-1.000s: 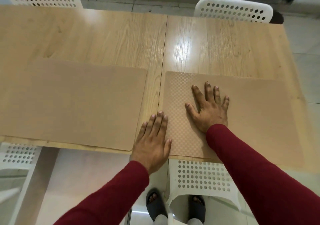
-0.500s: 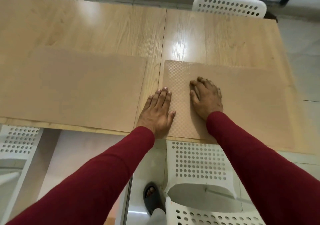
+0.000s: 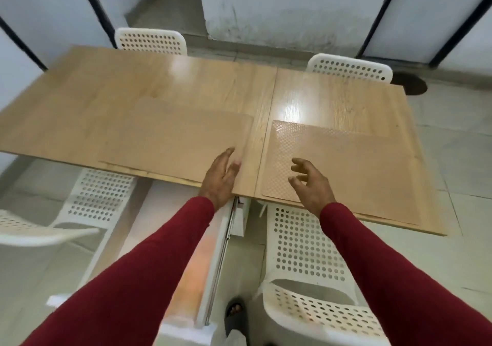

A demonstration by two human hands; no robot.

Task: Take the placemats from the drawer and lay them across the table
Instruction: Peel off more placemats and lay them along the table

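Two tan placemats lie flat on the wooden table (image 3: 186, 84). The left placemat (image 3: 173, 140) reaches the near edge; the right placemat (image 3: 346, 164) has a dotted texture and sits beyond the table's middle seam. My left hand (image 3: 219, 178) hovers over the near right corner of the left mat, fingers apart, holding nothing. My right hand (image 3: 310, 182) is raised over the near left part of the right mat with curled, spread fingers, also holding nothing. An open drawer (image 3: 229, 220) shows under the table edge between my arms.
White perforated chairs stand around: one below my right arm (image 3: 306, 252), one at the near left (image 3: 101, 194), two at the far side (image 3: 151, 40) (image 3: 348, 68). A white wall and dark frames lie beyond. My sandalled foot (image 3: 235, 316) is on the tiled floor.
Both hands have lifted off the mats and drawn back toward the table's near edge. The view has pulled back and up, showing the whole table and the far wall.
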